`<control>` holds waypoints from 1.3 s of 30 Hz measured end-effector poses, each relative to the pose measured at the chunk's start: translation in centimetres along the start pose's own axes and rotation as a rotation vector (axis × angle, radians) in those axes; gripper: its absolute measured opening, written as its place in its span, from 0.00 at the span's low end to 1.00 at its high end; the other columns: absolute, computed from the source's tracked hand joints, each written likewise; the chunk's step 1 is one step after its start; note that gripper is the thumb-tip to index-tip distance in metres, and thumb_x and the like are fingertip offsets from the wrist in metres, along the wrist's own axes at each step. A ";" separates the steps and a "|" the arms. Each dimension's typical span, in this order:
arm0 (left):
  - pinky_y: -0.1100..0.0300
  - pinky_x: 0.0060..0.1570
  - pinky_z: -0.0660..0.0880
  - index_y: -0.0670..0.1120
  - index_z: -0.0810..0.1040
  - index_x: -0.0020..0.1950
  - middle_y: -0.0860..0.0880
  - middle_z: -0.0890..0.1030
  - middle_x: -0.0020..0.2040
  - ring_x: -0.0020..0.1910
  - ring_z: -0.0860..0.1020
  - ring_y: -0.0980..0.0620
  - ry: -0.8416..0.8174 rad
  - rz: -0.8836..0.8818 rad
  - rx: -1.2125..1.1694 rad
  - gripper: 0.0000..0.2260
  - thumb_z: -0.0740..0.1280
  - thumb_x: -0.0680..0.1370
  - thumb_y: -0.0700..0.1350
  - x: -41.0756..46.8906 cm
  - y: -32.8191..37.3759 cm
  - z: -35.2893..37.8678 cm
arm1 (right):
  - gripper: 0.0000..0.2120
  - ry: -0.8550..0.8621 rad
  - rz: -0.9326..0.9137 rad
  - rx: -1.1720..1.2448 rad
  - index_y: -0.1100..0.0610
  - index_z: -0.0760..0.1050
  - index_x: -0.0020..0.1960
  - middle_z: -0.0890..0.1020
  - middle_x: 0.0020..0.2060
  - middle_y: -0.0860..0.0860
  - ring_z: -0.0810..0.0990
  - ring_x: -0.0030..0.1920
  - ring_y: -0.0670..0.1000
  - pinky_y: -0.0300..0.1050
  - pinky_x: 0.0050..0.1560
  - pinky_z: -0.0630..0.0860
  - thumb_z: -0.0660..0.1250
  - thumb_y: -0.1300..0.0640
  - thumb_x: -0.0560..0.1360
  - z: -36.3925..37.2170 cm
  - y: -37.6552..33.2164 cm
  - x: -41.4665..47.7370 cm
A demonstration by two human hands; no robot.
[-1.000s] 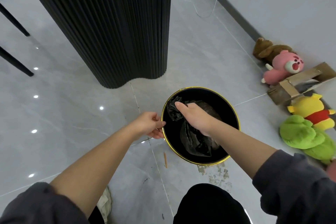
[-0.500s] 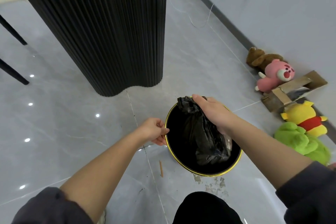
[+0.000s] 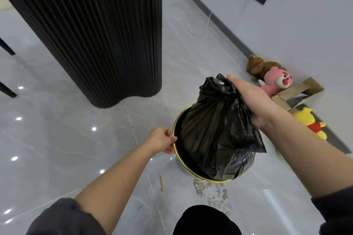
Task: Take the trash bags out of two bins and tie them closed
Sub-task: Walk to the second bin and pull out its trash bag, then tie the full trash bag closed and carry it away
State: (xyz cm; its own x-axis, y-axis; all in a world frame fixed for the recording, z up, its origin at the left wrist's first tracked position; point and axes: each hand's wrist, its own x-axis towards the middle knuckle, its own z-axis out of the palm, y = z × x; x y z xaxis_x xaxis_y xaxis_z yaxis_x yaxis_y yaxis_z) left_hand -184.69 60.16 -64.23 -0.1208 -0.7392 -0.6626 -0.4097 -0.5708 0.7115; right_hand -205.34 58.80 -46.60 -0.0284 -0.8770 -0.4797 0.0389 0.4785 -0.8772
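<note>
My right hand (image 3: pixel 254 103) grips the gathered neck of the black trash bag (image 3: pixel 215 133), partly lifted above the bin (image 3: pixel 176 150). My left hand (image 3: pixel 161 140) pinches the rim at nine o'clock. Lifting step in hand; next, in my judgement, clear the rim, then tie.

black fluted column (image 3: pixel 95 30), plush toys (image 3: pixel 277 78) by the wall; cardboard box (image 3: pixel 298 93), white cable (image 3: pixel 198 28) on grey floor

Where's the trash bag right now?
Head view, right of centre: the black trash bag hangs from the right hand, partly lifted out of the gold-rimmed bin, whose rim the left hand holds.
</note>
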 end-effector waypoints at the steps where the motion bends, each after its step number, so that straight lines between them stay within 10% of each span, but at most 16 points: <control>1: 0.56 0.32 0.80 0.42 0.71 0.43 0.42 0.79 0.32 0.23 0.80 0.52 0.020 0.019 0.003 0.06 0.65 0.78 0.38 0.0 0.1 0.2 | 0.22 0.002 0.003 0.046 0.62 0.78 0.57 0.83 0.51 0.60 0.83 0.52 0.58 0.54 0.59 0.76 0.62 0.44 0.77 -0.1 -0.6 -0.4; 14: 0.52 0.43 0.80 0.47 0.75 0.54 0.47 0.81 0.50 0.45 0.82 0.50 0.104 0.281 0.155 0.05 0.63 0.80 0.45 -9.2 6.9 -9.9 | 0.17 -0.202 -0.103 0.227 0.57 0.77 0.40 0.81 0.27 0.51 0.80 0.26 0.47 0.38 0.28 0.76 0.60 0.47 0.79 9.0 -7.0 -3.9; 19: 0.51 0.44 0.81 0.49 0.77 0.55 0.51 0.81 0.47 0.47 0.81 0.51 0.215 0.310 0.146 0.08 0.61 0.80 0.50 -12.4 7.0 -15.6 | 0.21 -0.205 -0.087 0.275 0.57 0.78 0.58 0.84 0.51 0.55 0.82 0.51 0.55 0.55 0.57 0.78 0.65 0.42 0.75 15.1 -7.6 -4.6; 26: 0.65 0.33 0.75 0.49 0.77 0.54 0.49 0.80 0.47 0.43 0.79 0.56 0.276 0.204 0.008 0.09 0.59 0.81 0.50 -10.1 0.6 -19.1 | 0.22 -0.203 0.185 0.317 0.55 0.72 0.63 0.81 0.54 0.55 0.81 0.53 0.57 0.58 0.57 0.77 0.60 0.40 0.77 21.5 0.1 -3.6; 34: 0.47 0.57 0.75 0.48 0.80 0.52 0.48 0.82 0.52 0.54 0.80 0.50 0.180 0.105 0.055 0.15 0.54 0.83 0.50 -9.6 -7.5 -19.0 | 0.30 0.028 0.375 0.283 0.56 0.67 0.70 0.76 0.64 0.56 0.76 0.60 0.59 0.58 0.63 0.73 0.57 0.37 0.76 24.9 10.7 0.2; 39: 0.64 0.46 0.76 0.60 0.76 0.55 0.60 0.80 0.52 0.50 0.78 0.64 0.031 0.212 0.246 0.29 0.61 0.62 0.77 -10.9 -9.2 -17.4 | 0.40 0.135 0.412 0.335 0.55 0.66 0.70 0.75 0.65 0.56 0.76 0.62 0.58 0.59 0.64 0.72 0.57 0.32 0.66 25.1 15.4 1.8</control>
State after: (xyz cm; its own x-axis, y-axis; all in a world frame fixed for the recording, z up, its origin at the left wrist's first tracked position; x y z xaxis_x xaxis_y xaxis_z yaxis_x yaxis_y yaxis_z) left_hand -163.85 67.20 -59.48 -0.2003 -0.8451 -0.4957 -0.5852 -0.3026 0.7524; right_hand -179.69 63.45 -60.42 -0.0707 -0.5958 -0.8000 0.3897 0.7218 -0.5720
